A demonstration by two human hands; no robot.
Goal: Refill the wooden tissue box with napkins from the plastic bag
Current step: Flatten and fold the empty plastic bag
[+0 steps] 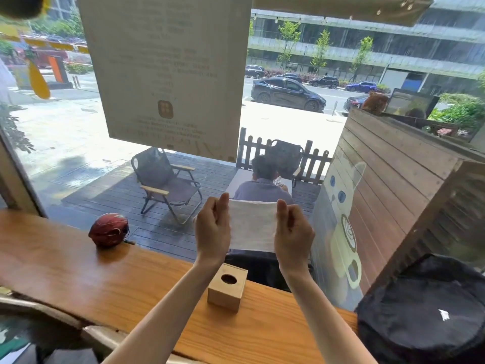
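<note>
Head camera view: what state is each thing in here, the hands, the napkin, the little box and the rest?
Left hand: raised, pinching the napkin's left edge.
Right hand: raised, pinching its right edge.
Napkin: held flat in the air above the counter.
Wooden tissue box: upright on the counter, nothing showing at its round hole.
Red helmet: resting on the counter.
Black bag: closed.

Cafe, street-side: wooden counter [78,271] at a big window [65,127], menu poster [168,74] on glass, latte-cat mural [343,227], deck chairs [168,185] outside.
</note>
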